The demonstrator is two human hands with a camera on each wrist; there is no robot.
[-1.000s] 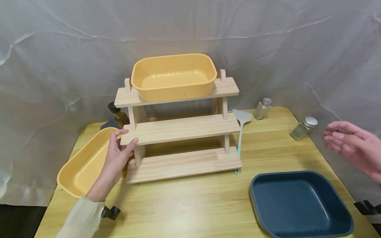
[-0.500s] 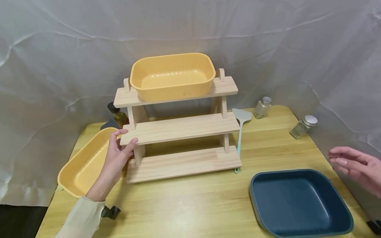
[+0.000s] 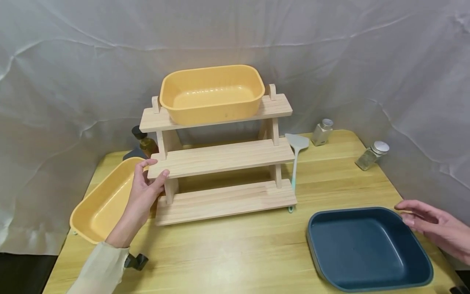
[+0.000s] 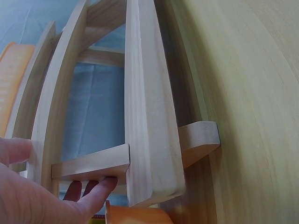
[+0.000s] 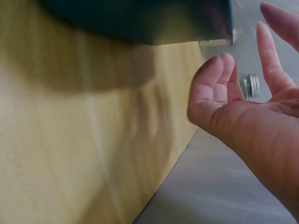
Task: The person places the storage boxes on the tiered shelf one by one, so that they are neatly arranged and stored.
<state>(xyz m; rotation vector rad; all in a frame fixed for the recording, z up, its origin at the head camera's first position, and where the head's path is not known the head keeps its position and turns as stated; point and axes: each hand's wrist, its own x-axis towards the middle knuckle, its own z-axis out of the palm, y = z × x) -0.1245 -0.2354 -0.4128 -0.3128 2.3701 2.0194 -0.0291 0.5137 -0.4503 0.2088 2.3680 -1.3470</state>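
Observation:
A three-tier wooden shelf rack (image 3: 224,159) stands mid-table. My left hand (image 3: 141,196) grips the left end of its middle board; in the left wrist view the fingers (image 4: 100,191) reach under a side support. A yellow basin (image 3: 216,96) rests on the top tier. My right hand (image 3: 437,228) is beside the back right corner of a dark blue basin (image 3: 367,245). Its fingers are loosely bent and hold nothing. In the right wrist view the fingers (image 5: 268,56) appear apart from the basin wall (image 5: 196,23).
Another yellow basin (image 3: 106,204) leans at the left, partly behind the left forearm. A dark-capped bottle (image 3: 147,143) is behind the rack. A spatula (image 3: 296,143) lies right of it, with two silver-lidded jars (image 3: 322,132) farther right. Grey cloth (image 3: 330,61) encloses the back.
My right hand has come down and inward to the blue basin's back right corner. The left hand keeps its grip on the rack, and the basins stay in place.

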